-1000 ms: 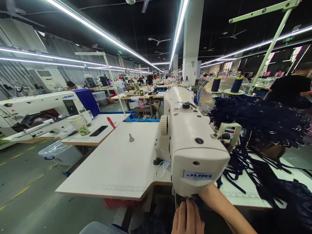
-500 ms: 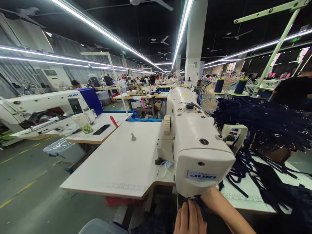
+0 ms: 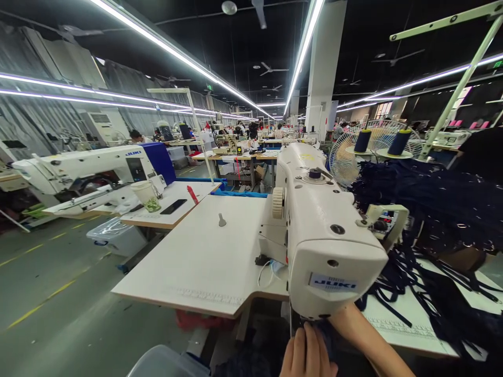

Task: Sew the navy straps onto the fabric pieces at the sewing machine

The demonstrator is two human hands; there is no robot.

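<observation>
Clock positions are referenced to the nameplate (image 3: 333, 283) on the sewing machine (image 3: 330, 230). At 7 o'clock, I have the left hand (image 3: 307, 350), fingers together and bent, at the dark cloth (image 3: 327, 335) beneath the machine head; I cannot determine whether it grips the cloth or only presses it. At 5 o'clock, the right hand (image 3: 346, 317) is mostly hidden behind the head, its forearm crossing from lower right; its grip I cannot determine. At 9 o'clock, a light-blue item with a white cord (image 3: 277, 269) lies on the counter (image 3: 184, 262), beside the machine base. At 10 o'clock, I note a small metal piece (image 3: 222, 220) flat on the same counter. At 1 o'clock stand 2 navy thread spools (image 3: 362, 141). At 2 o'clock, navy straps (image 3: 432, 191) with metal rings are heaped.
</observation>
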